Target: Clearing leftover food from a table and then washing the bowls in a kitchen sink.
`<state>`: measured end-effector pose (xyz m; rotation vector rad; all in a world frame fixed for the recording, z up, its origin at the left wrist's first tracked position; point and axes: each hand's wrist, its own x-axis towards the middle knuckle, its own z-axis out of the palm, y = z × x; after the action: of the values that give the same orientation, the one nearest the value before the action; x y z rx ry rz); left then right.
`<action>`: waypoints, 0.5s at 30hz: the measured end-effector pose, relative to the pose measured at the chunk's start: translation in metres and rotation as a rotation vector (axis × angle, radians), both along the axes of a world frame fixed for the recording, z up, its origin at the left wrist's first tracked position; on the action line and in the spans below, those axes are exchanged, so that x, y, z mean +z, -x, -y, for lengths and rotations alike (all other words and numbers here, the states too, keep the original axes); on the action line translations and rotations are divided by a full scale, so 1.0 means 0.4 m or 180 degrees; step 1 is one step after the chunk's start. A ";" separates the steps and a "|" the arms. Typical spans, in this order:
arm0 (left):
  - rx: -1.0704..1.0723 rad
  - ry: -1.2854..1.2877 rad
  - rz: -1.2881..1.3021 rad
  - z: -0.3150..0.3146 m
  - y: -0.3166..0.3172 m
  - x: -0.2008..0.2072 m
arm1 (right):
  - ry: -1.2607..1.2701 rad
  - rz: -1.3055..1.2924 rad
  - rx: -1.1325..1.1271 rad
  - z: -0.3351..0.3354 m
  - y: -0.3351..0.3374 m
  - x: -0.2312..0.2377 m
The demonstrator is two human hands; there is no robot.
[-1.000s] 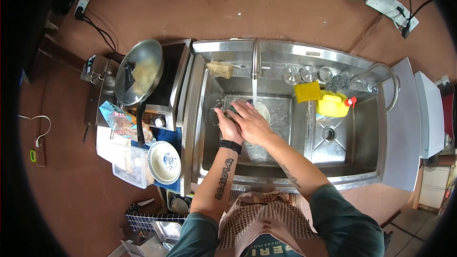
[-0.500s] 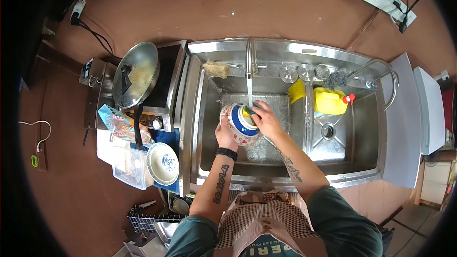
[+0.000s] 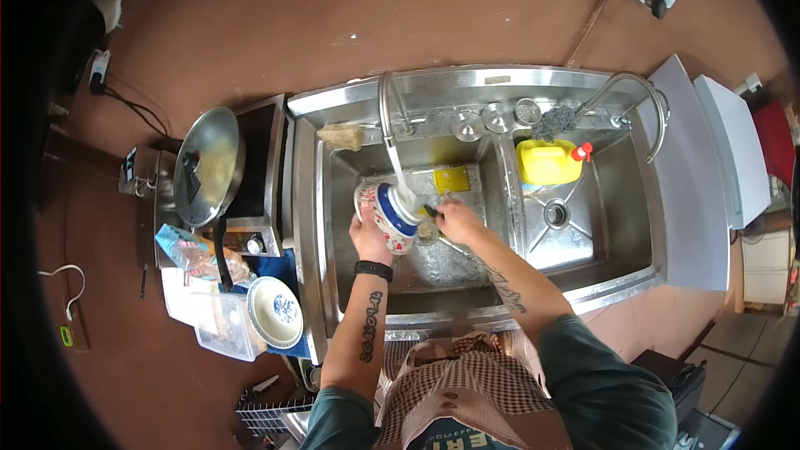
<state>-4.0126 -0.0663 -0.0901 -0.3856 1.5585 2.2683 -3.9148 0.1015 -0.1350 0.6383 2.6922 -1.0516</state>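
Note:
My left hand (image 3: pixel 369 236) is wrapped round the side of a white ceramic vessel (image 3: pixel 386 218) with red flowers and a blue band, tilted over the left basin. Water runs from the faucet (image 3: pixel 385 108) onto the vessel's pale end. Beside that end, my right hand (image 3: pixel 461 222) is closed on a small sponge, of which only a dark green edge (image 3: pixel 431 211) shows clearly. On the basin floor beyond my right hand lies a yellow cloth (image 3: pixel 452 179). A thin pale stick-like thing and a round drain fitting are partly visible below the hands.
The yellow jug (image 3: pixel 548 162) with a red cap stands in the right basin (image 3: pixel 575 237). Along the back ledge sit several glasses (image 3: pixel 497 117), a grey scrubber (image 3: pixel 554 124) and a tan sponge (image 3: pixel 340 137). Leftward are a frying pan (image 3: pixel 218 162) and a patterned bowl (image 3: pixel 260 304).
My view has shifted, so the sink appears further left. My right hand has drawn back from the vessel's end. The yellow cloth, earlier hanging on the divider, now lies in the left basin.

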 end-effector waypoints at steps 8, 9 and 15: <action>-0.1808 0.2063 -0.1499 -0.103 0.048 0.018 | -0.1147 -0.1130 -0.1094 -0.226 -0.190 0.019; -0.1996 0.2448 -0.1828 -0.124 0.056 0.026 | -0.1313 -0.0732 -0.1271 -0.234 -0.200 0.027; -0.2558 0.3027 -0.3106 -0.141 0.011 0.058 | -0.0770 -0.1442 -0.1350 -0.108 -0.169 0.069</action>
<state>-4.0170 -0.0098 -0.0668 1.1076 2.5164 0.9473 -3.8472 0.1447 -0.1074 1.1846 3.1972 -1.0742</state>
